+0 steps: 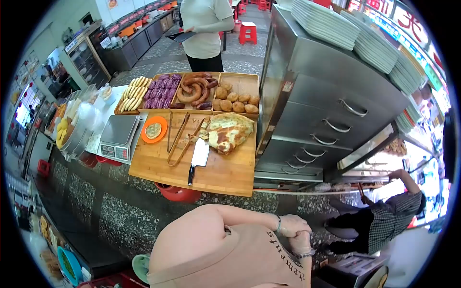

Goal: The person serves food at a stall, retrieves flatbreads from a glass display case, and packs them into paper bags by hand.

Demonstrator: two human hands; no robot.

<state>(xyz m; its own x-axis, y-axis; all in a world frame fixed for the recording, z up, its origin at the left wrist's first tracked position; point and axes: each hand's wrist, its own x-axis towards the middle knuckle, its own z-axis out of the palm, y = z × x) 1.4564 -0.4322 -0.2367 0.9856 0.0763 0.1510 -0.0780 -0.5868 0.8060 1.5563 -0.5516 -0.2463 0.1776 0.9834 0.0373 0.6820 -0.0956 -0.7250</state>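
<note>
My left hand and my right hand are clasped together in front of my shirt, fingers closed around each other. Both seem to wear thin clear gloves, with a bracelet at each wrist. Away from them is a wooden board. On it lie a cleaver with a black handle, a pair of tongs, cut pieces and a large browned flatbread. An orange plate with a small round flatbread sits at the board's left.
Beyond the board are trays of pale rolls, purple rolls, sausages and round buns. A digital scale stands left. A steel drawer cabinet with stacked plates rises right. One person stands opposite; another works at right.
</note>
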